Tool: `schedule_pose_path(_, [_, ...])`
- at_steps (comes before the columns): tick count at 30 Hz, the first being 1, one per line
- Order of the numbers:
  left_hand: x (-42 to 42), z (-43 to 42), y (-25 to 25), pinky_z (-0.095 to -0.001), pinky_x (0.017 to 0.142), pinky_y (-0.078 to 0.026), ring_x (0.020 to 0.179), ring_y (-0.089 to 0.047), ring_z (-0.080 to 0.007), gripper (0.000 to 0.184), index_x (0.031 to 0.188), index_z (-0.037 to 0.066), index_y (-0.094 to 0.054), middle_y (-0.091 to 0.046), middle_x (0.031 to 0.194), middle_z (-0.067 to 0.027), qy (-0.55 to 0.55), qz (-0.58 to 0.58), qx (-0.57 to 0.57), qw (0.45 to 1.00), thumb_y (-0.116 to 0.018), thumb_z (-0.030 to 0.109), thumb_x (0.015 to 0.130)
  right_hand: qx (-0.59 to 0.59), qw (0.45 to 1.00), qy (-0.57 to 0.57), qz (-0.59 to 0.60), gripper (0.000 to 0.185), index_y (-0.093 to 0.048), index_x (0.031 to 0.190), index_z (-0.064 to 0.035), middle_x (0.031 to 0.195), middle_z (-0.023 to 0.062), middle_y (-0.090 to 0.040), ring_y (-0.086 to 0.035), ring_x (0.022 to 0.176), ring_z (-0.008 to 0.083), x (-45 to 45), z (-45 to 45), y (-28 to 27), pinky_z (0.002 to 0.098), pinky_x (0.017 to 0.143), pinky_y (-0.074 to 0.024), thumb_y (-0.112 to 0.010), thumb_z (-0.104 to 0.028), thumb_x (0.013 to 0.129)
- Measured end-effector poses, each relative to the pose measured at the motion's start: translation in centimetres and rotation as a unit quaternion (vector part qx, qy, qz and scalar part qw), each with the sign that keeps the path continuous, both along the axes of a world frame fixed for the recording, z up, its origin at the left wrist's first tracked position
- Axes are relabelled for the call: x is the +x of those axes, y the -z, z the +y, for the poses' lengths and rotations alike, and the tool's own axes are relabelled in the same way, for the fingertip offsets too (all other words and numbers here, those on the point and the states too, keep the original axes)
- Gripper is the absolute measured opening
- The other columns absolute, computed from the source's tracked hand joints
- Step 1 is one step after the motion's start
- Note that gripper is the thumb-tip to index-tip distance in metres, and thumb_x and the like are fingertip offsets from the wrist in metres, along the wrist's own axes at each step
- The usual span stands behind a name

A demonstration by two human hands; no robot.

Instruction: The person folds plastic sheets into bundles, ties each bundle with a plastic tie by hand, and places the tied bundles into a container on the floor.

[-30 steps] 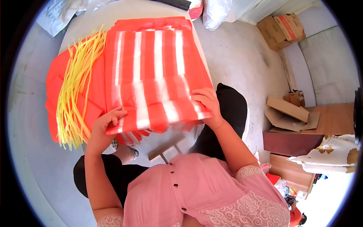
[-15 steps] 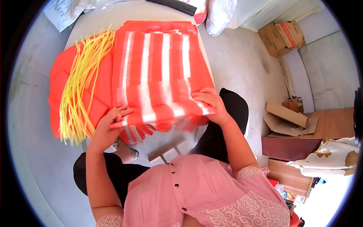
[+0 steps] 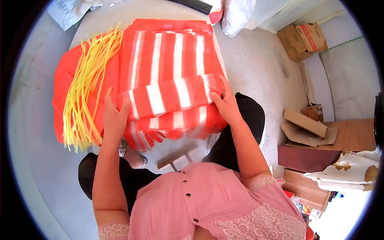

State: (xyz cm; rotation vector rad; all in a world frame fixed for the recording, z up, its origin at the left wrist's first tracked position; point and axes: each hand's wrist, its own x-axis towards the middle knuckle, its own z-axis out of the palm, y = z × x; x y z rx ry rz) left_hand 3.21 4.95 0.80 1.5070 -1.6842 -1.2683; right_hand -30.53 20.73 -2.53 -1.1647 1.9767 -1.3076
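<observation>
A stack of red, thin fabric with white stripes [image 3: 178, 54] lies on the table in front of me. Across its near part runs a folded-over band [image 3: 168, 97], and below that the layers hang over the table edge with a ragged, cut end. At the band's left end is my left hand [image 3: 115, 112], thumb and fingers spread apart. My right hand [image 3: 226, 103] is at the right end, fingers stretched forward and thumb against the fabric. Neither hand is closed round the cloth. A bunch of yellow strips [image 3: 86, 90] rests on plain red fabric [image 3: 64, 86] at the left.
A black rolled item [image 3: 194, 5] and plastic bags lie at the table's [image 3: 108, 20] far end. Cardboard boxes [image 3: 298, 42] stand on the floor at the right. Opened cardboard [image 3: 308, 126] sits on a brown cabinet [image 3: 354, 132]. Below the table is a metal frame bar [image 3: 178, 156].
The near edge of the top striped layer, earlier pinched and lifted by both hands, now lies folded over on the stack. Both hands have loosened and moved outward to its ends.
</observation>
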Motion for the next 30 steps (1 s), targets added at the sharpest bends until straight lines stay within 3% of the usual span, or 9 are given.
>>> schedule_pose_path(3, [0.3,0.9,2.0,-0.0349,0.107,-0.050,0.133,-0.058,-0.0248,0.074,0.164,0.007,-0.029,-0.052,0.149,-0.0247,0.065,0.083,-0.109,0.988,-0.064,0.005,0.099,0.007,0.999,-0.004,0.037,0.064,-0.041,0.159,-0.0034,0.122,0.0121,-0.069,-0.064,0.108,0.0170,-0.1,1.6,0.5,0.0314,0.099,-0.0504,-0.068,-0.011,0.101])
schedule_pose_path(6, [0.7,1.2,1.5,-0.0356,0.113,-0.047,0.141,-0.052,-0.0261,0.078,0.165,0.008,-0.028,-0.038,0.161,-0.0239,0.105,0.094,-0.067,0.988,-0.063,-0.001,0.097,0.018,0.997,-0.001,0.071,0.063,-0.042,0.157,-0.0031,0.119,0.0116,-0.070,-0.064,0.106,0.0165,0.3,2.5,0.4,0.0312,0.097,-0.0509,-0.069,-0.009,0.100])
schedule_pose_path(10, [0.6,0.9,2.0,-0.0357,0.113,-0.047,0.140,-0.052,-0.0245,0.074,0.165,0.008,-0.031,-0.043,0.161,-0.0215,0.101,0.030,-0.112,0.988,-0.062,-0.001,0.098,0.033,0.993,-0.005,0.117,0.059,-0.044,0.155,-0.0026,0.116,0.0090,-0.070,-0.064,0.103,0.0150,0.5,2.6,0.5,0.0303,0.094,-0.0517,-0.067,-0.005,0.101])
schedule_pose_path(12, [0.2,0.8,1.9,-0.0358,0.113,-0.047,0.142,-0.051,-0.0237,0.071,0.164,0.008,-0.034,-0.044,0.161,-0.0204,0.089,0.011,-0.116,0.989,-0.061,-0.001,0.099,0.012,0.999,0.009,0.050,0.058,-0.045,0.155,-0.0032,0.115,0.0078,-0.070,-0.064,0.104,0.0145,0.9,2.6,0.2,0.0298,0.095,-0.0511,-0.065,-0.003,0.101])
schedule_pose_path(15, [0.1,0.3,2.7,-0.0329,0.106,-0.050,0.131,-0.058,-0.0196,0.064,0.161,0.006,-0.039,-0.052,0.152,-0.0182,0.071,0.049,-0.107,0.990,-0.061,0.000,0.101,-0.015,0.993,0.030,-0.113,0.059,-0.043,0.156,-0.0045,0.115,0.0065,-0.070,-0.064,0.105,0.0138,0.0,2.8,1.0,0.0294,0.097,-0.0499,-0.064,-0.001,0.101])
schedule_pose_path(16, [0.1,0.2,2.7,-0.0319,0.099,-0.051,0.118,-0.060,-0.0182,0.062,0.159,0.007,-0.042,-0.057,0.140,-0.0158,0.064,0.040,-0.091,0.993,-0.063,0.003,0.101,-0.023,0.983,0.037,-0.178,0.060,-0.042,0.157,-0.0051,0.115,0.0062,-0.069,-0.063,0.106,0.0137,-0.1,2.8,0.9,0.0293,0.098,-0.0495,-0.064,0.000,0.101])
schedule_pose_path(19, [0.2,0.0,3.0,-0.0294,0.080,-0.051,0.089,-0.060,-0.0135,0.057,0.155,0.008,-0.047,-0.063,0.109,-0.0093,0.048,0.031,-0.072,0.996,-0.065,0.009,0.101,-0.038,0.973,0.041,-0.225,0.064,-0.039,0.159,-0.0070,0.118,0.0070,-0.069,-0.063,0.108,0.0137,0.9,3.5,0.6,0.0298,0.100,-0.0486,-0.062,0.004,0.100])
schedule_pose_path(21, [0.1,0.0,3.9,-0.0281,0.074,-0.048,0.079,-0.053,-0.0100,0.055,0.154,0.008,-0.049,-0.060,0.096,-0.0057,0.039,0.054,-0.102,0.993,-0.065,0.010,0.101,-0.038,0.992,0.016,-0.120,0.063,-0.040,0.157,-0.0064,0.118,0.0069,-0.069,-0.064,0.107,0.0137,1.7,3.9,0.6,0.0295,0.099,-0.0492,-0.061,0.005,0.099])
schedule_pose_path(30, [-0.2,-0.1,4.1,-0.0305,0.079,-0.051,0.082,-0.059,-0.0125,0.049,0.148,0.008,-0.055,-0.066,0.103,-0.0083,0.012,0.042,-0.111,0.993,-0.068,0.013,0.101,-0.038,0.994,0.062,-0.079,0.048,-0.049,0.144,-0.0038,0.113,0.0055,-0.070,-0.064,0.100,0.0125,0.0,3.7,2.7,0.0264,0.090,-0.0497,-0.057,0.008,0.098])
